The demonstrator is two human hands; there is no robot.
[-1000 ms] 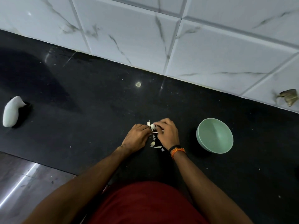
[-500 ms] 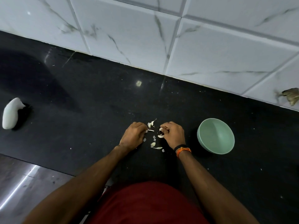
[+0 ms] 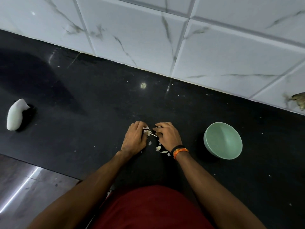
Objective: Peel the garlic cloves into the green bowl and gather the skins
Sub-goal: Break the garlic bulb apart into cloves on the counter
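Note:
On the black counter [image 3: 92,123] my left hand [image 3: 134,138] grips a pale piece of garlic [image 3: 147,132] at its fingertips. My right hand [image 3: 167,135], with an orange and black wristband, curls its fingers next to it and pinches a thin strip of skin that runs to the garlic. Several loose garlic skins [image 3: 160,149] lie on the counter just below the hands. The green bowl [image 3: 222,140] stands to the right of my right hand; its inside looks bare.
A white object [image 3: 15,114] lies at the counter's left end. A white marble-tiled wall [image 3: 165,38] runs along the back. A brownish thing [image 3: 298,101] sits at the far right by the wall. The counter's front edge drops to a grey floor [image 3: 33,187] at lower left.
The hands had pulled a little apart half a second ago and have drawn close again around the garlic. The bowl has stayed in place.

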